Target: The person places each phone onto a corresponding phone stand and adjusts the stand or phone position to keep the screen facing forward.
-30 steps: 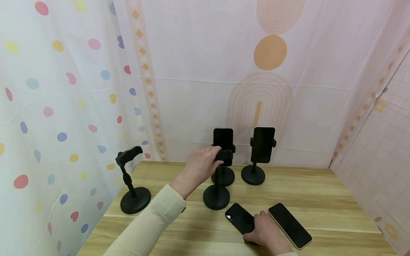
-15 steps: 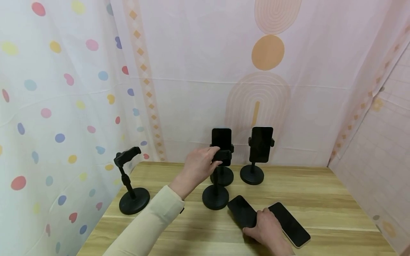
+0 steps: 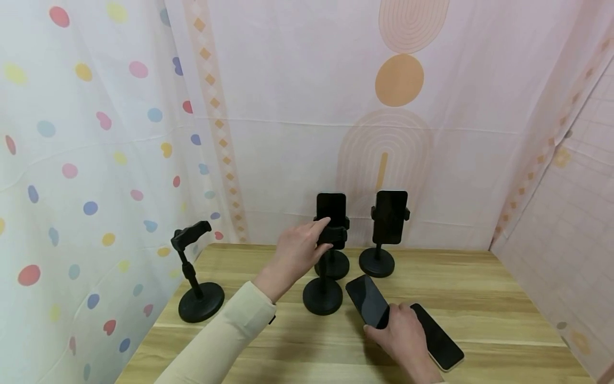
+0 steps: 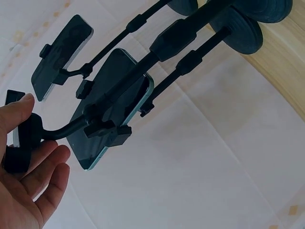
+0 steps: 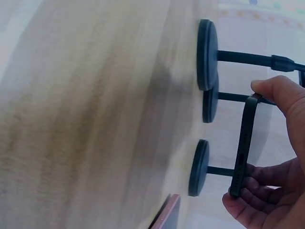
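My left hand [image 3: 297,256] grips the clamp head of a black phone stand [image 3: 322,296] that is upright on the table. In the left wrist view, the thumb lies on one side of the clamp [image 4: 31,129] and the fingers curl behind it. No phone sits in this clamp. My right hand [image 3: 403,336] holds a black smartphone [image 3: 366,301] by its long edges. The right wrist view shows this smartphone [image 5: 244,143] edge-on, raised off the wooden table, thumb on one edge and fingers on the other.
Behind stand two more stands with phones, one phone [image 3: 331,205] at centre and one phone [image 3: 390,216] to its right. A stand without a phone [image 3: 200,301] is at the left. Another phone [image 3: 438,341] lies on the table [image 3: 503,320], partly behind the right hand. Curtains hang around.
My right hand has lifted the smartphone from the table and moved it forward, closer to the gripped stand. The left hand stays on the clamp, its index finger now straighter.
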### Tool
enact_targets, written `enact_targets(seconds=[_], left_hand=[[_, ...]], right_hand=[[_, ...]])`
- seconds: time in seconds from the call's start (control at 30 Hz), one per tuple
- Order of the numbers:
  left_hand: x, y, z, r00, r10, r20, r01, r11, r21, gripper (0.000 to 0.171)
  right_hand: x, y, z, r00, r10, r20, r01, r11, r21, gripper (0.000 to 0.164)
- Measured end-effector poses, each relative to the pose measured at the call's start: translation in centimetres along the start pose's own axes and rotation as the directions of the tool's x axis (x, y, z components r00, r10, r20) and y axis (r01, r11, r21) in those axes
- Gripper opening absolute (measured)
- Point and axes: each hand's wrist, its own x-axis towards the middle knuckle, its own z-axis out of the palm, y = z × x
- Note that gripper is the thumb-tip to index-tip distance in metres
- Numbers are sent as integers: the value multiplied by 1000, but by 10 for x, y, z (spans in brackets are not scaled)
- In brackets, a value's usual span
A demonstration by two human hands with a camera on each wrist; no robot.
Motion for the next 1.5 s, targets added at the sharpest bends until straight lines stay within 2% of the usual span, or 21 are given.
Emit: enact_targets(seconds=[0.2, 0.43, 0.63, 0.83, 1.0, 1.33, 1.5], left_hand=[[-3, -2, 0, 1000, -1, -1, 1, 1000, -21, 65], [-8, -4, -1, 1000, -21, 6, 21, 999, -36, 65], [-13, -8, -3, 1000, -27, -9, 27, 998, -56, 63], [-21, -13, -4, 998, -8, -55, 4, 997, -80, 58], [-26, -16, -5, 995, 27, -98, -33, 997, -63, 55], [-31, -19, -6, 980, 75, -185, -84, 996, -40, 45], [-33, -20, -6, 969, 91, -230, -105, 993, -47, 46]], right_hand=[[2, -5, -8, 999, 13, -37, -12, 1000, 11, 79], [3, -9, -15, 997, 34, -73, -32, 999, 34, 77], [3, -11, -18, 989, 17, -145, -9, 999, 51, 71], [4, -14, -23, 981, 1, -196, 10, 998, 56, 75], [5, -17, -28, 976, 16, -219, 2, 997, 80, 70], [11, -22, -41, 959, 26, -282, 13, 991, 135, 70], [15, -26, -45, 954, 29, -300, 21, 987, 161, 70]])
